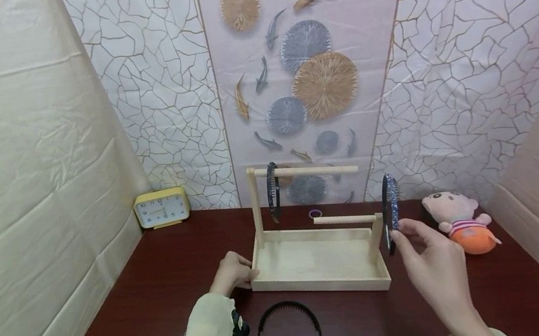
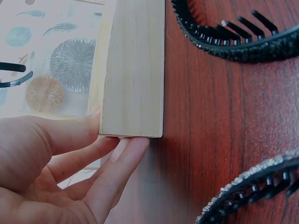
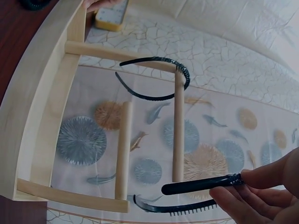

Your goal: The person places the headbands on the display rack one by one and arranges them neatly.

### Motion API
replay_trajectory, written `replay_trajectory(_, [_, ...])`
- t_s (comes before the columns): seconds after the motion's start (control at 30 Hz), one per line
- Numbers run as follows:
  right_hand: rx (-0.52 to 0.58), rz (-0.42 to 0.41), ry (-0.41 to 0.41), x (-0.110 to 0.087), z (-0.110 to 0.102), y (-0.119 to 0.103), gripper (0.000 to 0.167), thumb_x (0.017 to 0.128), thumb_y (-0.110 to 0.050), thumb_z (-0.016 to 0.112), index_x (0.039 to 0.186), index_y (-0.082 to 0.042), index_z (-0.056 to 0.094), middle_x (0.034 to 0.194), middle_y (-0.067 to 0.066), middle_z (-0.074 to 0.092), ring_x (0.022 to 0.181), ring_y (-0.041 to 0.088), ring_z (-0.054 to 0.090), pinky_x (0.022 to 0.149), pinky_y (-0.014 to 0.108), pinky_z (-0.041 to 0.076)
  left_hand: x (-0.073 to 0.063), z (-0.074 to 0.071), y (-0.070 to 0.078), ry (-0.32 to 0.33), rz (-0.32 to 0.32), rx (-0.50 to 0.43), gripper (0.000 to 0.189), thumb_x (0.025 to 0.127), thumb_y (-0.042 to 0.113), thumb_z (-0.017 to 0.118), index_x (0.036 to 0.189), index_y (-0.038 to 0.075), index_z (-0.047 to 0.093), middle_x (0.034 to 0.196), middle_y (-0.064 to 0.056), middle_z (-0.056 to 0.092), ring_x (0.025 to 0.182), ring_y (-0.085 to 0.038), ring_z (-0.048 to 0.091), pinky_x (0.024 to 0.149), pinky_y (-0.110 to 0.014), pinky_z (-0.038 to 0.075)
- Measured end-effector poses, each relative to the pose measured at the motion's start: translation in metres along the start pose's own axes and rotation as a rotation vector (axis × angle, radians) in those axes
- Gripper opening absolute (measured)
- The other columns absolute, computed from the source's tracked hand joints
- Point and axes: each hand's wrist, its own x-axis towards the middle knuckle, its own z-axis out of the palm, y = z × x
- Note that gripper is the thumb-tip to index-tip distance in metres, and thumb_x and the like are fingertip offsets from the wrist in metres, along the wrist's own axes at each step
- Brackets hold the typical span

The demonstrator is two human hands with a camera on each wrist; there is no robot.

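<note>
My left hand (image 1: 233, 272) pinches the left end of a pale wooden headband stand (image 1: 320, 285), thumb on one side and fingers at its corner in the left wrist view. A dark toothed headband (image 3: 187, 74) hangs near the post end of the stand's upper rod (image 1: 323, 170). Between thumb and fingers, my right hand (image 1: 439, 267) holds a glittery blue-and-black headband (image 1: 394, 204) upright, just right of the short post with the lower rod (image 1: 343, 219). Its dark tips point toward the stand in the right wrist view.
A black toothed headband (image 1: 285, 305) lies on the dark red table in front of the stand; a silvery glittered one (image 2: 247, 179) shows near the left wrist. A yellow clock (image 1: 162, 208) stands back left, a plush doll (image 1: 460, 220) at right, a purple ring (image 1: 315, 213) behind the stand.
</note>
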Motion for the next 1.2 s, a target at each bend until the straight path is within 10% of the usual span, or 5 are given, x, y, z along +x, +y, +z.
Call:
replay_trajectory(0.33, [0.022,-0.051,0.038,0.01,0.015,0.012,0.016,0.082,0.0,0.075,0.098,0.001,0.074,0.085,0.013,0.075,0.079,-0.034,0.04,0.068,0.003,0.038,0.001,0.0,-0.001,-0.004,0.004,-0.008,0.036,0.085,0.002,0.074,0.116,-0.012,0.065,0.105,-0.026,0.066,0.075,-0.027,0.072,0.062,-0.038,0.062])
replay_trajectory(0.5, [0.044,-0.091,0.028,0.019,0.023,0.02,0.017,0.082,0.0,0.075,0.098,0.003,0.073,0.086,0.017,0.075,0.081,-0.036,0.038,0.067,0.028,0.026,0.002,0.0,-0.002,-0.007,0.012,-0.012,0.036,0.084,0.002,0.074,0.115,-0.013,0.064,0.105,-0.026,0.065,0.075,-0.027,0.072,0.062,-0.038,0.062])
replay_trajectory(0.8, [0.003,-0.122,0.035,0.028,0.034,0.027,0.017,0.083,-0.002,0.075,0.099,0.004,0.073,0.09,0.017,0.075,0.076,0.03,0.073,0.066,0.015,0.041,0.003,-0.001,-0.002,0.003,-0.007,-0.03,0.035,0.084,0.002,0.075,0.114,-0.012,0.065,0.102,-0.024,0.066,0.075,-0.026,0.071,0.061,-0.037,0.062])
replay_trajectory(1.2, [0.012,-0.146,0.003,0.04,0.051,0.029,0.013,0.086,-0.003,0.073,0.097,0.002,0.073,0.089,0.017,0.074,0.076,0.031,0.072,0.066,0.045,0.053,0.003,0.0,-0.003,0.006,-0.013,-0.04,0.033,0.083,0.001,0.075,0.112,-0.012,0.066,0.098,-0.023,0.066,0.074,-0.026,0.071,0.061,-0.037,0.062])
